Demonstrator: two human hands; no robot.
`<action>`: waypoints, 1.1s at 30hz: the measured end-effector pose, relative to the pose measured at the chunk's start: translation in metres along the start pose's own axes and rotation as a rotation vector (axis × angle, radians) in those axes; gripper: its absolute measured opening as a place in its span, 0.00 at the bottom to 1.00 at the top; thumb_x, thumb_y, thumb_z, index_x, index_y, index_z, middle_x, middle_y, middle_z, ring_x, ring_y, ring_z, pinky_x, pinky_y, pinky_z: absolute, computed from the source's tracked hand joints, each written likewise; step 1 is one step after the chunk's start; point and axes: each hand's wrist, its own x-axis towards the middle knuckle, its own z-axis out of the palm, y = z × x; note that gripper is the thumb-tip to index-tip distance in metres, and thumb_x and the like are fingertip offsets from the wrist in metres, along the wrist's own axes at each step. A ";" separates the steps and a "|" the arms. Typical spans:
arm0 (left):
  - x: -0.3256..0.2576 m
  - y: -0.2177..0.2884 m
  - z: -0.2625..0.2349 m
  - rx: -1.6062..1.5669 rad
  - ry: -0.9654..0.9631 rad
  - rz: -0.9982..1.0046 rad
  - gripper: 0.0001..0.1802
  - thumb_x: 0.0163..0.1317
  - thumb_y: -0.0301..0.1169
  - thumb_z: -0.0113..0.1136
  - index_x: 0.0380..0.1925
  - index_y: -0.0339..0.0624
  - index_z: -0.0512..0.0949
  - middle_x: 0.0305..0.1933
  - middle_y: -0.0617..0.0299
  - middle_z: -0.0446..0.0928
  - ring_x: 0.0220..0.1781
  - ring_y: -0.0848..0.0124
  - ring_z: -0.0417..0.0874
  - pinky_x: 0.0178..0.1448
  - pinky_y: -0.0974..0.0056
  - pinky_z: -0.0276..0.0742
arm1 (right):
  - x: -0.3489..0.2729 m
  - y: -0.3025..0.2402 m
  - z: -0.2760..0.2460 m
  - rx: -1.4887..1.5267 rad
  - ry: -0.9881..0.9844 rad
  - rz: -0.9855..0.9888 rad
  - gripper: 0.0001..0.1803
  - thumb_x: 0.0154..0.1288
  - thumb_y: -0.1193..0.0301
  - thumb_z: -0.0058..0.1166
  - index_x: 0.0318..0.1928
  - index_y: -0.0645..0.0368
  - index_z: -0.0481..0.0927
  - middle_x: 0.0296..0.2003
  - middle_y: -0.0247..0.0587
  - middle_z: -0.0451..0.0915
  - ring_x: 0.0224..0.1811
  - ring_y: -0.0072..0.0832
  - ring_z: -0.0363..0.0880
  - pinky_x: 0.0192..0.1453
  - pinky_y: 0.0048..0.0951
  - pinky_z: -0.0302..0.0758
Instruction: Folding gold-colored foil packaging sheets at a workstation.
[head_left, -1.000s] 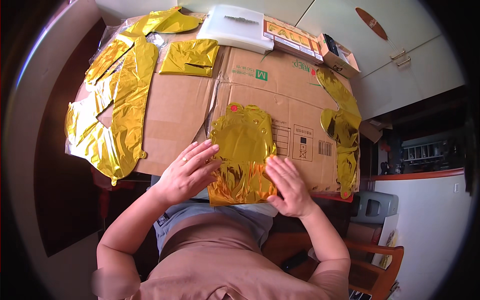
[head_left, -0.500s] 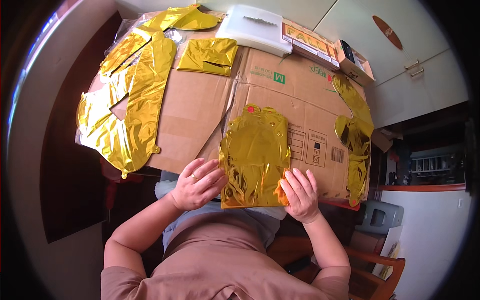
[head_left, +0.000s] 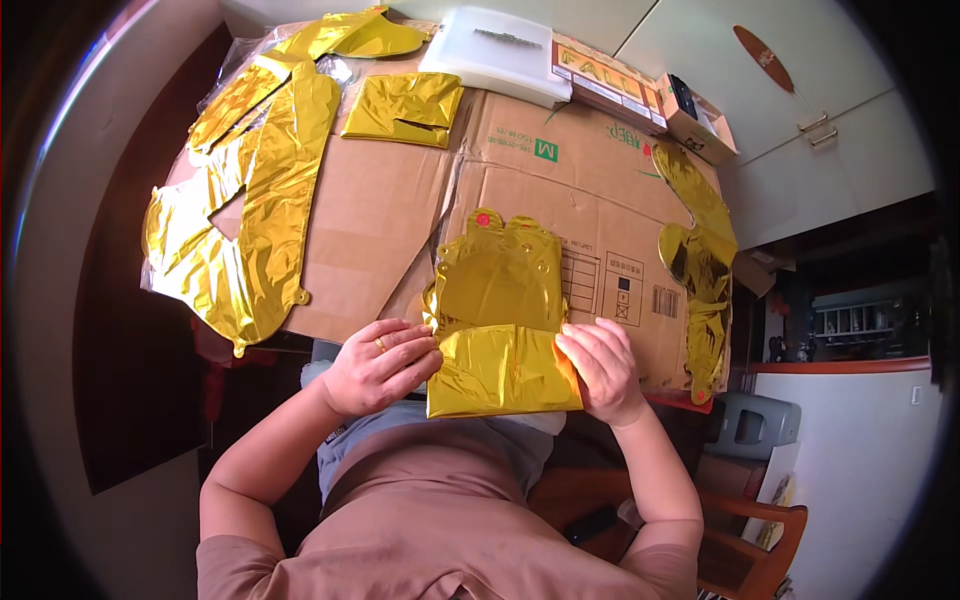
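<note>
A flat gold foil balloon (head_left: 500, 280) lies before me at the near edge of the cardboard, its lower part folded up over itself in a wide band. The scalloped far end has a red dot and several small round holes. My left hand (head_left: 381, 366) is closed at the left end of the fold, fingertips pinching the foil. On the opposite side, my right hand (head_left: 603, 372) pinches the fold's right corner between thumb and fingers. An orange tint shows on the foil beside that thumb. The near end of the balloon hangs over the table edge toward my lap.
Flattened cardboard (head_left: 375, 225) covers the table. Large gold foil balloons (head_left: 280, 200) lie at the left, a folded foil piece (head_left: 405, 108) at the back, another curved balloon (head_left: 705, 265) at the right. A white plastic box (head_left: 495, 55) and small cartons (head_left: 610, 80) line the back edge.
The balloon's near part is now folded up into a smooth, wider band. My right hand has shifted slightly up and grips its corner; my left hand stays at the left edge.
</note>
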 end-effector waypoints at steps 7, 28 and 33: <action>0.001 -0.001 0.001 -0.037 -0.009 -0.051 0.17 0.57 0.27 0.71 0.46 0.39 0.81 0.51 0.53 0.84 0.53 0.59 0.87 0.54 0.55 0.81 | 0.011 0.009 0.002 0.012 -0.023 -0.098 0.15 0.59 0.73 0.60 0.48 0.62 0.85 0.44 0.40 0.82 0.47 0.37 0.79 0.58 0.44 0.76; 0.015 -0.002 0.001 -0.021 -0.017 -0.187 0.16 0.53 0.26 0.72 0.43 0.43 0.81 0.43 0.63 0.83 0.48 0.66 0.85 0.56 0.56 0.76 | 0.017 0.015 0.002 0.121 0.011 -0.031 0.15 0.51 0.79 0.65 0.42 0.57 0.83 0.39 0.38 0.81 0.40 0.37 0.80 0.49 0.38 0.77; 0.018 -0.002 0.003 -0.019 -0.036 -0.240 0.13 0.55 0.27 0.72 0.42 0.44 0.83 0.44 0.63 0.82 0.49 0.65 0.84 0.57 0.56 0.76 | 0.019 0.018 0.002 0.142 -0.001 -0.020 0.14 0.52 0.78 0.66 0.41 0.57 0.83 0.39 0.38 0.81 0.40 0.37 0.79 0.48 0.38 0.76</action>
